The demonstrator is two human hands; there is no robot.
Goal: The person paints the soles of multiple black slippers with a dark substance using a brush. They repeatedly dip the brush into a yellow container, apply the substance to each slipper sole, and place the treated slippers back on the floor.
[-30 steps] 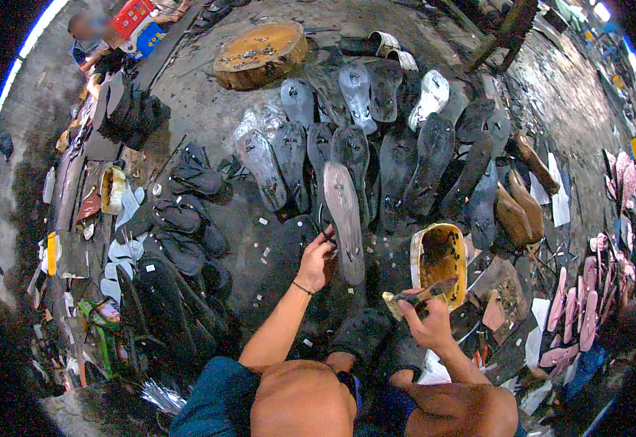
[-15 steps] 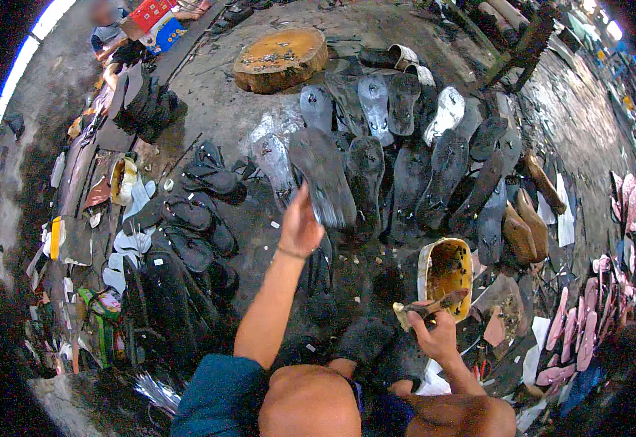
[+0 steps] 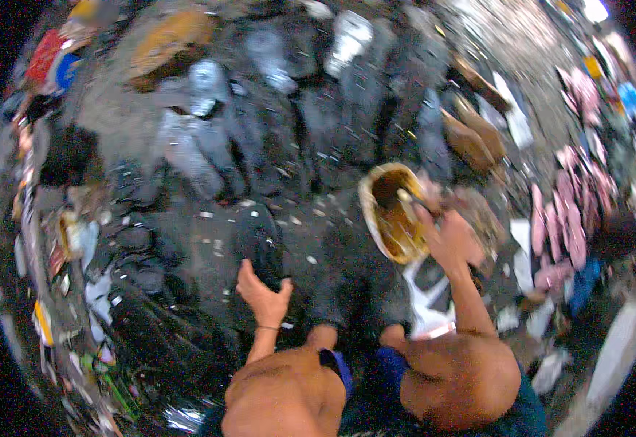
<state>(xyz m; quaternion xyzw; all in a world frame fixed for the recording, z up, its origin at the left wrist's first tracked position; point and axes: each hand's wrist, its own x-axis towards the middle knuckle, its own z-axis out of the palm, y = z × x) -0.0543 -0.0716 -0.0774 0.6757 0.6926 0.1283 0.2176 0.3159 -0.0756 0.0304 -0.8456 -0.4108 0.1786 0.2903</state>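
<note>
My left hand (image 3: 263, 297) is low at the centre, thumb and fingers spread apart around the near end of a dark sandal or sole (image 3: 258, 237) on the floor. No grip on it shows. My right hand (image 3: 455, 239) is closed at the right rim of a cut-open plastic container (image 3: 367, 207) with a yellow-brown, stained inside. From that hand a brush, smeared by motion, reaches into the container, its pale tip (image 3: 404, 195) inside. Beyond both hands, grey-black soles (image 3: 318, 124) lie in rows, some of them shiny.
A round wood block (image 3: 172, 44) sits at the far left. Brown shoe lasts (image 3: 471, 138) lie beyond the container. Pink sandal parts (image 3: 566, 218) are heaped at the right, and dark footwear (image 3: 143, 269) at the left. White scraps (image 3: 427, 298) lie near my right knee.
My left hand has let go of a grey sole and come back toward my knees. My right hand has brought the brush into the container. The whole view has shifted and blurred.
</note>
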